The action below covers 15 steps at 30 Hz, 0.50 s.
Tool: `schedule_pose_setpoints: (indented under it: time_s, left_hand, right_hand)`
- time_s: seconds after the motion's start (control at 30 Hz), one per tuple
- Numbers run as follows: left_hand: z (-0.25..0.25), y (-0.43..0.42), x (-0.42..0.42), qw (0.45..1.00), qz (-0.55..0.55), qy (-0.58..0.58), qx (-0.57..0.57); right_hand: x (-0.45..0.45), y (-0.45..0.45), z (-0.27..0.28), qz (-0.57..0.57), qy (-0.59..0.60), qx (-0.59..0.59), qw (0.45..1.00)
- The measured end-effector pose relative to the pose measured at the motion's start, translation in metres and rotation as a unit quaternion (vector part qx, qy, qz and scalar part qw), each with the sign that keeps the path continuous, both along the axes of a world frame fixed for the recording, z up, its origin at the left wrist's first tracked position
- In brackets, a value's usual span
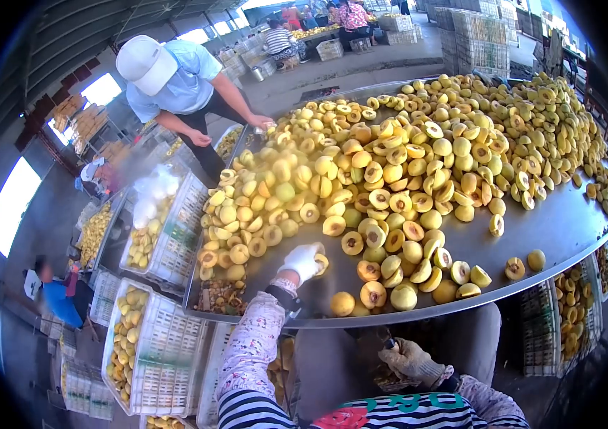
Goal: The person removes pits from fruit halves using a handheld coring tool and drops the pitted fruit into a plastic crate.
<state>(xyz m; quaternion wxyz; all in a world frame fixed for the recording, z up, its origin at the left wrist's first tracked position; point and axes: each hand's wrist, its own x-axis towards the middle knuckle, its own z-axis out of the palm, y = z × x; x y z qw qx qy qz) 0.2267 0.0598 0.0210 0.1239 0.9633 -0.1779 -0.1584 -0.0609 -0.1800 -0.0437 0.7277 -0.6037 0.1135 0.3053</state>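
Note:
My left hand (301, 263), in a white glove, reaches over the near left part of the metal table (304, 304). Its fingers are closed on a yellow peach half (321, 265), seen partly past the glove. Below the table's near edge, over my lap, my right hand (414, 362) wears a greyish knit glove. It is closed around a small tool with a dark handle (388, 343), whose working end I cannot make out. A large heap of halved yellow peaches (390, 171) covers much of the table, many with brown pit centres showing.
A co-worker in a light blue shirt (182, 79) stands across the table, one hand at its edge. White plastic crates (168, 350) of peaches stand at left; another crate (541, 329) is under the table's right side. Scraps (219, 297) lie in the table's left corner.

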Motion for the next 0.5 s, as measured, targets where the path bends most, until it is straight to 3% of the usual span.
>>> schedule_pose_setpoints:
  time_s: [0.03, 0.07, 0.1, 0.17, 0.2, 0.23, 0.27, 0.33, 0.4, 0.5]
  left_hand:
    - [0.001, 0.003, -0.013, 0.999, -0.011, -0.019, -0.037]
    - [-0.002, 0.008, -0.027, 0.983, 0.003, -0.007, -0.184]
    - [-0.008, 0.013, -0.043, 0.945, 0.016, 0.007, -0.328]
    - [0.005, 0.015, -0.081, 0.818, 0.068, 0.073, -0.567]
    - [0.018, 0.012, -0.108, 0.733, 0.107, 0.127, -0.659]
    - [0.010, 0.017, -0.127, 0.612, 0.139, 0.194, -0.755]
    - [-0.010, 0.024, -0.134, 0.464, 0.040, 0.326, -0.823]
    - [-0.005, 0.001, -0.181, 0.326, 0.182, 0.343, -0.862]
    - [0.006, -0.015, -0.209, 0.304, 0.212, 0.336, -0.866]
    - [0.004, -0.024, -0.223, 0.317, 0.249, 0.307, -0.862]
  right_hand:
    - [-0.001, -0.001, 0.004, -0.010, -0.007, 0.010, 1.000]
    - [-0.003, -0.002, 0.007, -0.021, -0.014, 0.018, 1.000]
    - [-0.005, 0.000, 0.004, -0.029, -0.031, 0.015, 0.999]
    - [-0.008, -0.001, 0.001, -0.039, -0.053, -0.011, 0.998]
    - [-0.010, -0.002, 0.000, -0.034, -0.057, -0.020, 0.998]
    - [-0.009, 0.000, -0.001, -0.033, -0.092, -0.048, 0.994]
    - [-0.010, 0.003, 0.002, -0.033, -0.119, -0.077, 0.989]
    - [-0.010, 0.011, 0.019, -0.023, -0.139, -0.009, 0.990]
    - [-0.010, 0.022, 0.035, -0.025, -0.220, -0.046, 0.974]
    - [-0.010, 0.030, 0.080, 0.027, -0.151, 0.039, 0.987]
